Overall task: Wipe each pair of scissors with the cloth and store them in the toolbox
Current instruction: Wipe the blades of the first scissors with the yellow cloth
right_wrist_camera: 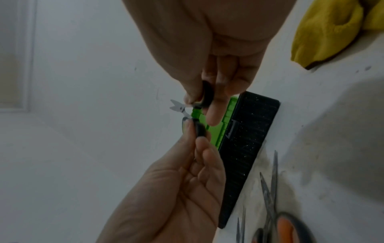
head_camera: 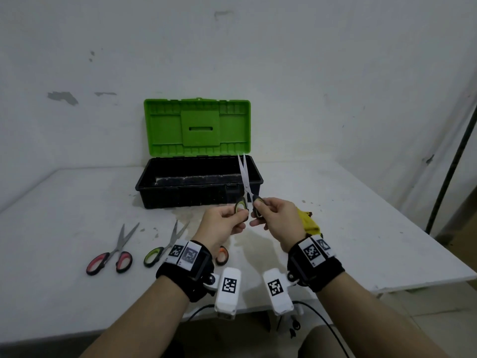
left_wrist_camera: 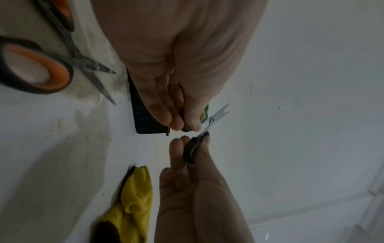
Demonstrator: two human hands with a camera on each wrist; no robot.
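I hold one pair of scissors (head_camera: 245, 177) upright in front of the toolbox, its blades slightly apart and pointing up. My left hand (head_camera: 238, 211) pinches the left handle loop, and my right hand (head_camera: 258, 210) pinches the right loop. The handles are black with a yellow-green lining. The left wrist view shows the short blades (left_wrist_camera: 218, 115) beyond my left fingertips (left_wrist_camera: 195, 126). The yellow cloth (head_camera: 311, 222) lies crumpled on the table behind my right hand. The toolbox (head_camera: 147, 188) stands open, with a black base and a raised green lid (head_camera: 197, 125).
Red-handled scissors (head_camera: 111, 254) and green-handled scissors (head_camera: 165, 246) lie on the white table (head_camera: 64, 202) at the left. Orange-handled scissors (left_wrist_camera: 35, 69) lie under my left wrist. A dark pole (head_camera: 449, 171) stands at the right, and the table's right edge is near it.
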